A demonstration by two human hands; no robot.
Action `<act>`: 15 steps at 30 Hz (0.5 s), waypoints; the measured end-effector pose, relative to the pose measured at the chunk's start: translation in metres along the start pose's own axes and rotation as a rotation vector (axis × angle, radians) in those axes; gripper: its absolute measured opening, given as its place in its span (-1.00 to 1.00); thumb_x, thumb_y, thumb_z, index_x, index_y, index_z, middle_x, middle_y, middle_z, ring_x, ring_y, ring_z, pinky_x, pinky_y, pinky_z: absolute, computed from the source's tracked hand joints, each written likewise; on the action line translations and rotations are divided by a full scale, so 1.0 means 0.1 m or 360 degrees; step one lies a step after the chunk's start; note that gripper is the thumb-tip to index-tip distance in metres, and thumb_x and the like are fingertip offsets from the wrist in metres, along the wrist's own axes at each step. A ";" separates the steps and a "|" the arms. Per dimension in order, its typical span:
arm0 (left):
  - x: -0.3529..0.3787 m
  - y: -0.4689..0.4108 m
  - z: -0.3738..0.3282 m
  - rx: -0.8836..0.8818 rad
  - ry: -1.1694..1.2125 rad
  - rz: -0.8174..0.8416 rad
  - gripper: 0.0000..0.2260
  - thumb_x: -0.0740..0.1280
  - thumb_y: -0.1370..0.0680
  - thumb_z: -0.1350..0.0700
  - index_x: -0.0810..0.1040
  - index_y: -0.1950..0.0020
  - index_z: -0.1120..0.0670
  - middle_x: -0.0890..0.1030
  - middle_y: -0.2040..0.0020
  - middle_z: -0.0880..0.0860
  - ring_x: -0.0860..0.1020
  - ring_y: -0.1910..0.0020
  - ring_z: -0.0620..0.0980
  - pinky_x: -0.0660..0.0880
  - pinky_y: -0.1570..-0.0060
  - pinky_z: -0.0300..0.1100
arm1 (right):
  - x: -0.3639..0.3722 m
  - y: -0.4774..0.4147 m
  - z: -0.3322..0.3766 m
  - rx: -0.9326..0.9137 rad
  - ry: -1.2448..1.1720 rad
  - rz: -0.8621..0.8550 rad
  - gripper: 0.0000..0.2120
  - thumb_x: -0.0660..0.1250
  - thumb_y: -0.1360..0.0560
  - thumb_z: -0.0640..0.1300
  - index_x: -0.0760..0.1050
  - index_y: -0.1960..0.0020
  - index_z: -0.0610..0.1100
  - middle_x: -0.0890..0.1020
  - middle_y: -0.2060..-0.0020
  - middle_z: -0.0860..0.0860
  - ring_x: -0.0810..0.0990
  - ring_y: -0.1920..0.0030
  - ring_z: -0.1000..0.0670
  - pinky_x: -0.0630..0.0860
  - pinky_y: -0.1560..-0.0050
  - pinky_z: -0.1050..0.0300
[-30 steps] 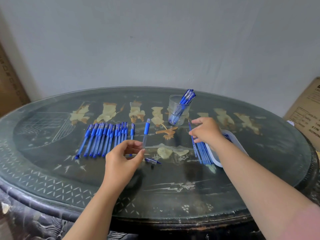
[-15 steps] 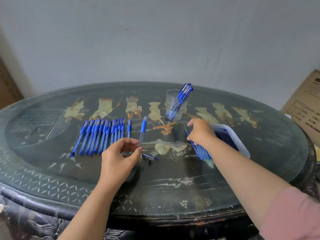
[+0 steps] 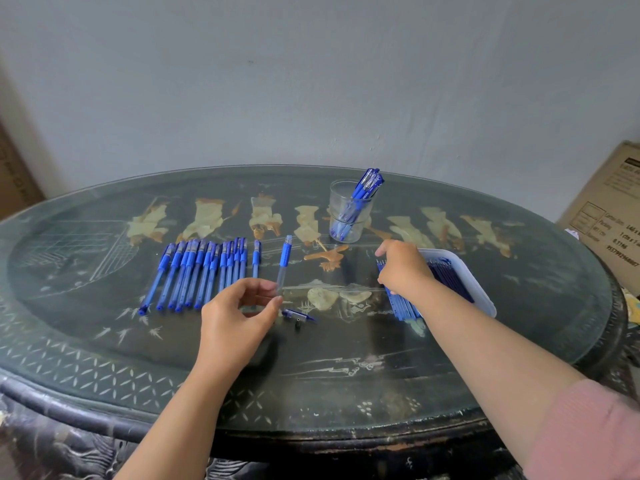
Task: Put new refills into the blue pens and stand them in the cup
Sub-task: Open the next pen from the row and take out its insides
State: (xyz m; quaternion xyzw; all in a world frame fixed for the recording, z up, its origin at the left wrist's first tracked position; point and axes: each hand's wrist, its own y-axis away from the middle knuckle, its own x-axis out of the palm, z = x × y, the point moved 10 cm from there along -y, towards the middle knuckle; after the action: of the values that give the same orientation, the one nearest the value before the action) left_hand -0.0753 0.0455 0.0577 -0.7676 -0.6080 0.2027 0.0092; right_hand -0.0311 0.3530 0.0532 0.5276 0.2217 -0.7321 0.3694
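Observation:
My left hand (image 3: 239, 315) pinches the clear end of an empty blue pen barrel (image 3: 284, 263), which points away from me. A small blue pen tip piece (image 3: 298, 315) lies on the table just right of that hand. My right hand (image 3: 403, 268) reaches down onto a bundle of blue refills (image 3: 403, 308) that lies against a white tray (image 3: 476, 289); its fingers are hidden, so the grasp is unclear. A row of several blue pens (image 3: 201, 271) lies at the left. The clear cup (image 3: 349, 213) at the back holds several blue pens.
The dark oval table (image 3: 311, 375) has a glass top and a raised rim close to me. A cardboard box (image 3: 609, 216) stands off the table at the right, and another box edge shows at the far left. A grey wall runs behind.
The view has shifted a little. My right hand has slid slightly toward me along the refill bundle. My left hand keeps the barrel in about the same place.

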 end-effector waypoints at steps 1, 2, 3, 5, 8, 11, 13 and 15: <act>0.00 0.00 0.00 0.0000 -0.0001 0.0003 -0.86 0.50 -0.45 0.20 0.64 0.06 0.00 0.68 0.13 -0.14 0.61 0.15 -0.28 0.47 0.18 -0.52 | -0.01 0.01 0.00 -0.0004 0.0004 -0.0008 -0.49 0.30 -0.45 -0.43 0.43 -0.34 -0.08 0.45 -0.28 -0.14 0.62 0.00 -0.18 0.60 0.08 0.00; 0.00 0.00 0.00 0.0001 -0.0003 0.0005 -0.86 0.50 -0.45 0.20 0.64 0.06 0.00 0.68 0.13 -0.14 0.61 0.15 -0.28 0.47 0.18 -0.52 | -0.01 0.02 0.00 -0.0008 0.0005 -0.0018 -0.50 0.30 -0.45 -0.43 0.43 -0.34 -0.09 0.45 -0.28 -0.14 0.62 0.01 -0.18 0.59 0.09 0.01; 0.00 0.00 -0.01 0.0002 -0.0006 0.0007 -0.86 0.50 -0.45 0.20 0.63 0.06 0.00 0.68 0.13 -0.14 0.61 0.15 -0.29 0.47 0.18 -0.53 | -0.02 0.02 0.01 -0.0014 0.0002 -0.0030 -0.50 0.30 -0.46 -0.43 0.43 -0.33 -0.09 0.46 -0.27 -0.13 0.62 0.01 -0.18 0.59 0.10 0.01; 0.00 0.01 -0.02 0.0006 -0.0003 0.0005 -0.85 0.50 -0.45 0.20 0.63 0.07 -0.01 0.67 0.13 -0.14 0.60 0.15 -0.30 0.46 0.19 -0.54 | -0.04 0.03 0.02 -0.0028 -0.0010 -0.0053 -0.53 0.30 -0.47 -0.43 0.44 -0.32 -0.10 0.48 -0.24 -0.12 0.61 0.00 -0.18 0.60 0.08 0.00; -0.01 0.01 -0.01 0.0006 0.0009 -0.0003 -0.85 0.50 -0.45 0.21 0.63 0.07 -0.01 0.67 0.13 -0.14 0.61 0.14 -0.28 0.47 0.18 -0.53 | -0.05 0.07 0.04 -0.0061 -0.0055 -0.0065 -0.55 0.29 -0.48 -0.41 0.45 -0.32 -0.12 0.51 -0.20 -0.13 0.60 0.00 -0.17 0.60 0.06 -0.01; -0.01 0.02 -0.02 0.0018 0.0038 -0.0014 -0.85 0.50 -0.45 0.22 0.63 0.07 0.00 0.68 0.13 -0.12 0.62 0.14 -0.25 0.47 0.17 -0.52 | -0.07 0.13 0.04 -0.0075 -0.0181 -0.0120 -0.61 0.31 -0.51 -0.34 0.46 -0.30 -0.09 0.58 -0.09 -0.13 0.60 0.04 -0.13 0.52 0.11 0.06; 0.00 0.03 -0.04 0.0031 0.0052 -0.0012 -0.85 0.50 -0.45 0.23 0.63 0.07 0.01 0.68 0.13 -0.11 0.62 0.15 -0.25 0.48 0.18 -0.52 | -0.08 0.23 0.02 -0.0093 -0.0383 -0.0185 -0.70 0.31 -0.54 -0.27 0.50 -0.26 -0.09 0.63 0.01 -0.10 0.58 0.05 -0.08 0.47 0.09 0.12; 0.02 0.04 -0.07 0.0057 0.0053 0.0007 -0.84 0.50 -0.44 0.24 0.64 0.07 0.02 0.68 0.13 -0.11 0.62 0.15 -0.25 0.48 0.17 -0.52 | -0.12 0.36 -0.05 -0.0106 -0.0517 -0.0289 -0.78 0.30 -0.55 -0.24 0.56 -0.17 -0.09 0.67 0.06 -0.06 0.59 0.05 -0.04 0.41 0.11 0.17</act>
State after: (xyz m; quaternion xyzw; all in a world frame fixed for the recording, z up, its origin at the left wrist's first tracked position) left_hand -0.0688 0.0479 0.0621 -0.7720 -0.6023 0.2007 0.0326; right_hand 0.0013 0.3376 0.0649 0.3679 0.2300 -0.8302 0.3499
